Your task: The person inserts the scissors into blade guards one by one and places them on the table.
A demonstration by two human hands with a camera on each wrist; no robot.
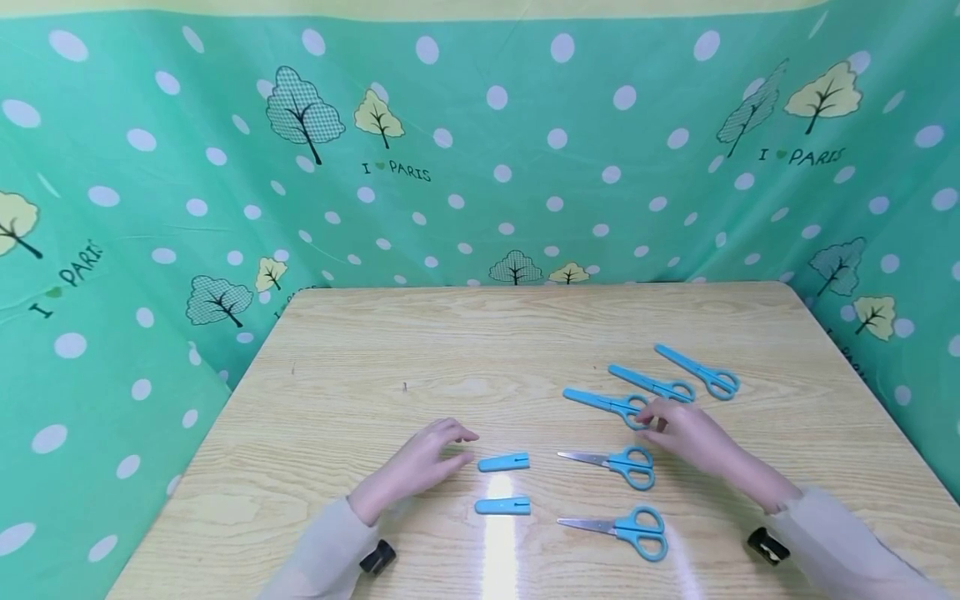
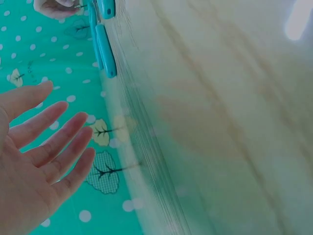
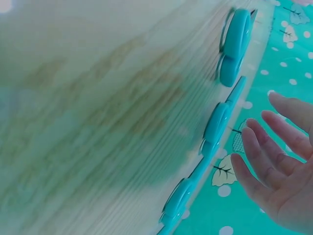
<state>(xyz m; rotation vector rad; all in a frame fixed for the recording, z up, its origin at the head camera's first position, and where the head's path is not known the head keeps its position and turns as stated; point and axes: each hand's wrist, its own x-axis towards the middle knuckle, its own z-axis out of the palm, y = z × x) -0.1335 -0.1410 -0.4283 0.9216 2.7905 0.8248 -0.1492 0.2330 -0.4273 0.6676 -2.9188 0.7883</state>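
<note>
My left hand is over the table with fingers loosely extended, just left of two blue blade covers, the upper cover and the lower cover. Right of the covers lie two pairs of bare-bladed scissors with blue handles, the upper pair and the lower pair. My right hand is by the handle of the nearest covered scissors, overlapping it in the head view. In the right wrist view that hand has spread, relaxed fingers and holds nothing. The left hand is likewise bare in its wrist view.
Two more covered scissors, the middle pair and the far pair, lie slanted behind the nearest one. The wooden table ends at a green dotted cloth behind and at the sides. Small dark specks mark the tabletop.
</note>
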